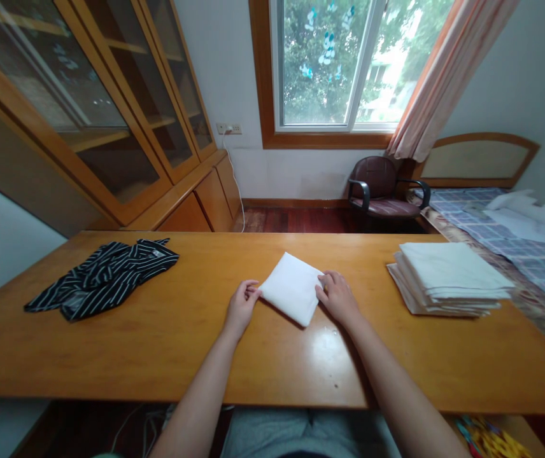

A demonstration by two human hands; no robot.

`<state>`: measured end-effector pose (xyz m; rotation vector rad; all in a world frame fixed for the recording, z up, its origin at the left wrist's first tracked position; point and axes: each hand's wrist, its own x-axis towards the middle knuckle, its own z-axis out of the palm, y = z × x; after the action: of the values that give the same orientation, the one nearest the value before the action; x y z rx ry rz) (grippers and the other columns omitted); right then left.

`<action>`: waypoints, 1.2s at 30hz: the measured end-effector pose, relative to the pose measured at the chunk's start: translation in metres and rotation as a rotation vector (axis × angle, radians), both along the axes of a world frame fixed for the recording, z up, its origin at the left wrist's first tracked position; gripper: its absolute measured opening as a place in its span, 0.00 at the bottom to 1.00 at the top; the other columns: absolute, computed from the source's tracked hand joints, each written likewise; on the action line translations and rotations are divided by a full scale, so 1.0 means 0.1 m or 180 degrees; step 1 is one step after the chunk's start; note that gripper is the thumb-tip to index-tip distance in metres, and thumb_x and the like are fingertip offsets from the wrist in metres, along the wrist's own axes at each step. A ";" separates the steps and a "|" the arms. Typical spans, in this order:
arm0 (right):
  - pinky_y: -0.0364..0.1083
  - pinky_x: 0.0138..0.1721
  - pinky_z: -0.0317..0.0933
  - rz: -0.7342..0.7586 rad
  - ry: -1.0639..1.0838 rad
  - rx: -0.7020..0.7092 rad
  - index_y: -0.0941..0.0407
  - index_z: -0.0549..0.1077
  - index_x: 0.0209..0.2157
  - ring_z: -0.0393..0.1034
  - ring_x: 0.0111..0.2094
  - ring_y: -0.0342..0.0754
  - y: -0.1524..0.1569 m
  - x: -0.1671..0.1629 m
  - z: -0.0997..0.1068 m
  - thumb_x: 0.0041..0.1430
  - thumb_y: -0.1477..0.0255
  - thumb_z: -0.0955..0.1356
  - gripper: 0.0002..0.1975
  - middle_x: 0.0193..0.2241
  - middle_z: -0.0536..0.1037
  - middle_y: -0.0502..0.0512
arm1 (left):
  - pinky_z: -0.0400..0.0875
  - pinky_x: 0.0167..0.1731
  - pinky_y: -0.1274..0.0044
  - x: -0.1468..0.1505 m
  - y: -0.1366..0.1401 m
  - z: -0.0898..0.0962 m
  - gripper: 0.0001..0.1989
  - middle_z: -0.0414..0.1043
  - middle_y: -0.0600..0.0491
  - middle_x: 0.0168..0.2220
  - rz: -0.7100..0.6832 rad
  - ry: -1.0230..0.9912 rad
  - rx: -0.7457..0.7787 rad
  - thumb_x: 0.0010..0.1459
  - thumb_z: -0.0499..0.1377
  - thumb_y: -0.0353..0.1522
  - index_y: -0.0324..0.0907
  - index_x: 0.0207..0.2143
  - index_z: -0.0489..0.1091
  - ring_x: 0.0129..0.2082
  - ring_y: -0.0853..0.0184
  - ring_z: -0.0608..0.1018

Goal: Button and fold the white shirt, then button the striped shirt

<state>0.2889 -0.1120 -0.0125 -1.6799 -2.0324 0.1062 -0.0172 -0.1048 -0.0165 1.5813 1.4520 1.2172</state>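
Observation:
A white folded cloth (291, 289), squarish and turned cornerwise to me, lies at the middle of the wooden table. Its left corner is pinched between the thumb and fingers of my left hand (242, 306). At the opposite corner, my right hand (338, 296) has its curled fingers on the edge of the cloth, with the thumb along its near side. To the right stands a stack of folded white cloths (454, 273). A black garment with white stripes (114, 273) lies crumpled on the left.
The wooden table (172, 356) spans the view, its near edge by my lap. Behind it are a glass-doored cabinet (129, 127), a dark red armchair (382, 191) and a bed (516, 235). Something yellow patterned (489, 439) sits below the table's near right edge.

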 end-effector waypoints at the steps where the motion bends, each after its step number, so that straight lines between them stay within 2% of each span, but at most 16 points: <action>1: 0.56 0.55 0.60 -0.0014 0.0007 0.0018 0.54 0.71 0.50 0.63 0.52 0.57 -0.03 -0.01 0.00 0.66 0.63 0.63 0.15 0.49 0.70 0.62 | 0.72 0.38 0.73 0.00 -0.01 0.03 0.11 0.70 0.52 0.35 0.0138 0.0137 0.0136 0.60 0.57 0.38 0.43 0.43 0.70 0.35 0.65 0.74; 3: 0.56 0.53 0.61 -0.0030 0.0019 0.0038 0.54 0.71 0.48 0.64 0.50 0.57 -0.09 -0.02 0.01 0.66 0.63 0.63 0.14 0.47 0.71 0.62 | 0.73 0.42 0.70 0.02 -0.05 0.10 0.10 0.70 0.50 0.40 0.0341 0.0479 0.0498 0.63 0.55 0.37 0.43 0.43 0.71 0.40 0.63 0.75; 5: 0.55 0.51 0.61 -0.0058 0.0019 0.0047 0.54 0.71 0.46 0.64 0.48 0.57 -0.17 -0.05 0.04 0.66 0.62 0.63 0.13 0.45 0.71 0.61 | 0.71 0.49 0.67 0.05 -0.11 0.18 0.11 0.70 0.48 0.45 0.0344 0.0876 0.0845 0.65 0.53 0.35 0.44 0.45 0.72 0.46 0.61 0.74; 8: 0.53 0.48 0.61 -0.0060 -0.0022 0.0051 0.54 0.72 0.42 0.65 0.45 0.56 -0.32 -0.09 0.10 0.66 0.63 0.62 0.12 0.40 0.72 0.60 | 0.66 0.57 0.63 0.15 -0.20 0.26 0.14 0.70 0.48 0.51 -0.0076 0.1416 0.1122 0.66 0.52 0.33 0.47 0.50 0.71 0.54 0.59 0.71; 11: 0.51 0.44 0.61 0.0108 -0.0093 0.0026 0.54 0.72 0.34 0.65 0.40 0.55 -0.43 -0.11 0.19 0.67 0.65 0.61 0.12 0.33 0.74 0.58 | 0.59 0.63 0.60 0.27 -0.23 0.30 0.18 0.66 0.47 0.60 -0.0554 0.1794 0.1128 0.66 0.53 0.35 0.46 0.57 0.68 0.61 0.57 0.66; 13: 0.51 0.43 0.60 0.0154 -0.0123 0.0073 0.53 0.72 0.29 0.66 0.38 0.54 -0.45 -0.10 0.26 0.68 0.66 0.60 0.15 0.28 0.74 0.57 | 0.54 0.65 0.57 0.35 -0.21 0.31 0.22 0.60 0.46 0.65 -0.0683 0.1991 0.1008 0.66 0.53 0.37 0.45 0.61 0.64 0.66 0.55 0.60; 15: 0.51 0.43 0.61 0.0103 -0.0112 0.0191 0.53 0.73 0.29 0.66 0.37 0.55 -0.40 -0.11 0.35 0.69 0.67 0.59 0.17 0.27 0.74 0.58 | 0.50 0.66 0.55 0.42 -0.14 0.33 0.24 0.56 0.46 0.67 -0.0727 0.2118 0.0872 0.67 0.52 0.38 0.43 0.63 0.61 0.68 0.55 0.56; 18: 0.52 0.47 0.62 0.0113 0.0005 0.0327 0.55 0.76 0.39 0.69 0.43 0.55 -0.22 -0.20 0.47 0.69 0.68 0.58 0.16 0.35 0.78 0.60 | 0.48 0.66 0.55 0.52 0.01 0.36 0.23 0.55 0.46 0.68 -0.0721 0.2234 0.0685 0.67 0.49 0.35 0.43 0.64 0.60 0.69 0.55 0.54; 20: 0.53 0.54 0.61 0.0275 0.0084 0.0324 0.55 0.75 0.49 0.68 0.51 0.55 -0.07 -0.33 0.49 0.69 0.70 0.57 0.17 0.47 0.77 0.61 | 0.47 0.66 0.54 0.60 0.12 0.37 0.24 0.54 0.44 0.68 -0.0667 0.2303 0.0537 0.67 0.49 0.34 0.42 0.64 0.60 0.69 0.53 0.54; 23: 0.54 0.63 0.53 0.0550 -0.0008 0.0148 0.59 0.69 0.59 0.59 0.63 0.55 0.10 -0.55 0.42 0.69 0.70 0.57 0.21 0.59 0.70 0.62 | 0.47 0.66 0.52 0.69 0.23 0.33 0.25 0.54 0.42 0.68 -0.0588 0.2321 0.0302 0.66 0.48 0.34 0.39 0.64 0.60 0.69 0.51 0.53; 26: 0.59 0.66 0.47 0.0535 -0.0062 -0.0077 0.59 0.65 0.62 0.52 0.67 0.56 0.15 -0.69 0.27 0.70 0.67 0.57 0.23 0.64 0.65 0.61 | 0.48 0.65 0.53 0.72 0.28 0.23 0.25 0.54 0.42 0.68 -0.0549 0.2213 0.0209 0.66 0.47 0.34 0.39 0.64 0.59 0.69 0.52 0.53; 29: 0.60 0.65 0.48 0.0410 -0.0025 -0.0193 0.57 0.62 0.64 0.48 0.68 0.56 0.15 -0.71 0.17 0.70 0.64 0.57 0.25 0.67 0.59 0.61 | 0.48 0.66 0.57 0.70 0.30 0.13 0.26 0.55 0.42 0.68 -0.0517 0.2115 0.0241 0.67 0.47 0.36 0.39 0.65 0.59 0.69 0.54 0.53; 36: 0.61 0.65 0.48 0.0320 -0.0022 -0.0399 0.59 0.58 0.66 0.44 0.70 0.58 0.17 -0.65 0.13 0.70 0.59 0.57 0.29 0.68 0.54 0.62 | 0.46 0.67 0.57 0.61 0.35 0.02 0.28 0.49 0.40 0.69 -0.0345 0.2032 0.0050 0.67 0.47 0.39 0.36 0.65 0.57 0.70 0.52 0.49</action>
<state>0.2236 -0.0949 0.0002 -1.6531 -2.1552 0.2675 0.0436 -0.0702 -0.0149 2.1480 1.6984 0.6811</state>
